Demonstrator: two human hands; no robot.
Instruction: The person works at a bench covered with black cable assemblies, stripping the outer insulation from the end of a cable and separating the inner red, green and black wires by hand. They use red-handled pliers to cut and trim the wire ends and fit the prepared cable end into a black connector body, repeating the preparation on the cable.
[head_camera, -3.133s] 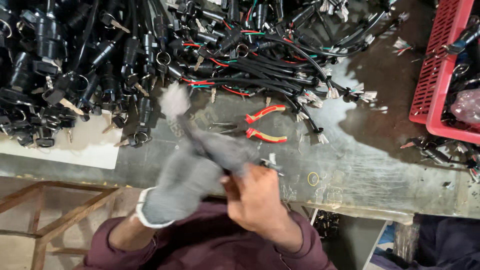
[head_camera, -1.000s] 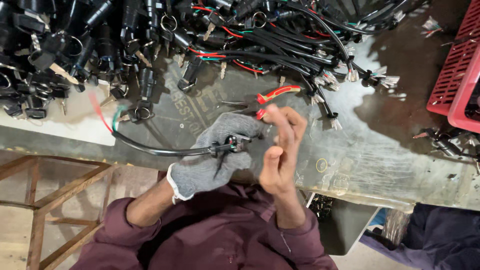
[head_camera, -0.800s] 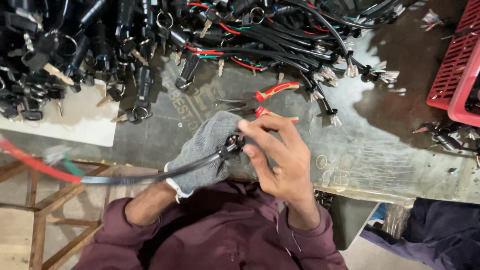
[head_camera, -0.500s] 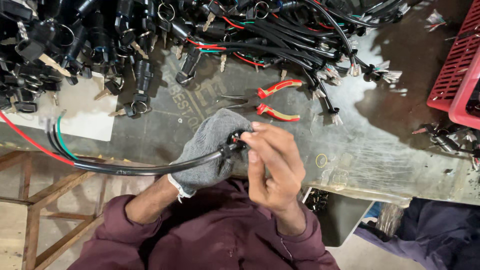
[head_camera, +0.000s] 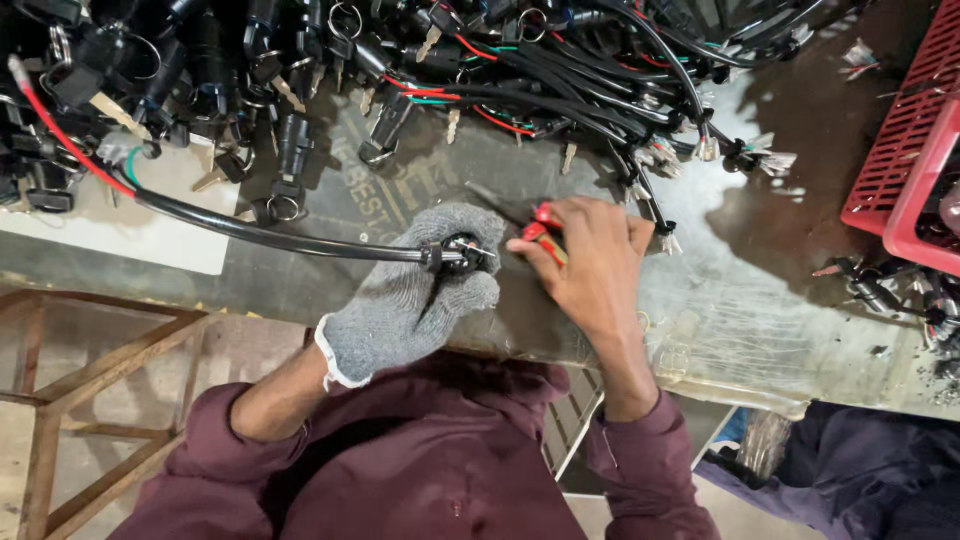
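Note:
My left hand, in a grey knit glove, grips the black connector end of a black sheathed cable. The cable runs left across the bench and ends in red and green wires. My bare right hand lies just right of the connector. Its fingers are closed on the red handles of small pliers, which are mostly hidden under the hand.
A big heap of black cable assemblies with keys and rings fills the back of the dark bench. A red plastic crate stands at the right edge. A white sheet lies at the left. A wooden frame stands below.
My right hand left the connector and took hold of the red pliers on the bench. The cable's far end swung up from the bench's left front onto the heap.

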